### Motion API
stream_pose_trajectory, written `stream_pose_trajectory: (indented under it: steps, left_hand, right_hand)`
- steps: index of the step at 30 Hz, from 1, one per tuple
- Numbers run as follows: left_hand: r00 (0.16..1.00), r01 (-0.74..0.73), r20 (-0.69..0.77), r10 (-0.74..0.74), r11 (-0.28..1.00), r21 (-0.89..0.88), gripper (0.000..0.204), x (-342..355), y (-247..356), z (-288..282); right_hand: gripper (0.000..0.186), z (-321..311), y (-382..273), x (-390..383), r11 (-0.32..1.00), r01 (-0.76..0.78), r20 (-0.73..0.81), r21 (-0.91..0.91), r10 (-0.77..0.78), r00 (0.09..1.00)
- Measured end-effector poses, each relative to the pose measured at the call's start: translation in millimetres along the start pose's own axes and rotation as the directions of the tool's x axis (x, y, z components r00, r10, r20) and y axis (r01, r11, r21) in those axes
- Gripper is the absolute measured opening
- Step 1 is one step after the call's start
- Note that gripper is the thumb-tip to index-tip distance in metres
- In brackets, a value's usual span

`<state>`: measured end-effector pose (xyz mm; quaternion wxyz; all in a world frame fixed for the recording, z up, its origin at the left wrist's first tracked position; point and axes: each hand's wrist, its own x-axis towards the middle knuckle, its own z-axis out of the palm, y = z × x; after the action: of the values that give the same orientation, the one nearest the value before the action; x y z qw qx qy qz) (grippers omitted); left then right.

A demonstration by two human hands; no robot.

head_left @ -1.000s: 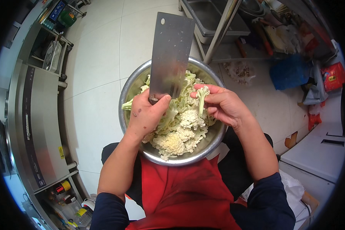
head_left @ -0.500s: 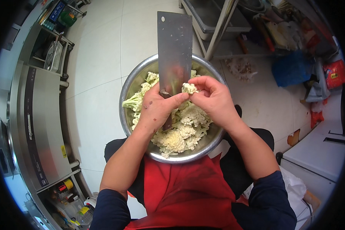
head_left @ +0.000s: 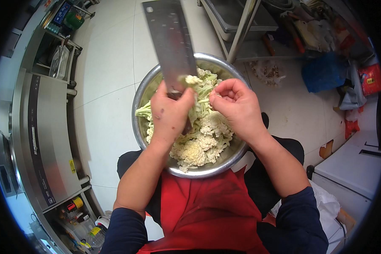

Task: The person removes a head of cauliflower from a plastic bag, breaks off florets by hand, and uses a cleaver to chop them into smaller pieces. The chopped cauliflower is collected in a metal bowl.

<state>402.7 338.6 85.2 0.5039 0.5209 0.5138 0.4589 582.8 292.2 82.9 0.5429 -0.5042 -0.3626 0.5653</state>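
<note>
My left hand (head_left: 172,111) is wrapped round the dark handle of a cleaver (head_left: 169,38). Its broad grey blade points away from me and leans left, blurred by motion. By the blade's edge, above my left thumb, a small cauliflower floret (head_left: 193,80) shows blurred; whether it touches the blade I cannot tell. My right hand (head_left: 237,106) is closed in a pinch just right of it, a small pale bit of cauliflower at the fingertips. Beneath both hands, a round metal bowl (head_left: 137,131) holds many pieces of cauliflower (head_left: 192,152).
The bowl rests at my lap against a red apron (head_left: 203,207). Beyond it on the right stands a metal rack leg (head_left: 243,31) with trays. Farther right are a blue container (head_left: 324,74) and a clear bag (head_left: 266,73) on the floor. Steel cabinets (head_left: 53,135) line the left.
The cleaver has swung, its far end moving left. The floret that was between my hands now shows farther up and left, away from my right fingers.
</note>
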Motion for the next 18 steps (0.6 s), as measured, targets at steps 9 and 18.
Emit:
stream_pose_trajectory:
  steps: [9,18]
  left_hand:
    - [0.978,0.129,-0.17,-0.119,0.991,0.045,0.017,19,17,-31]
    - [0.94,0.07,-0.329,-0.091,0.995,-0.075,0.015,21,16,-58]
  right_hand:
    - [0.032,-45,-3,21,0.922,-0.032,-0.114,-0.386,-0.014,0.993]
    - [0.038,-10,18,27,0.769,0.157,0.204,-0.62,-0.036,0.978]
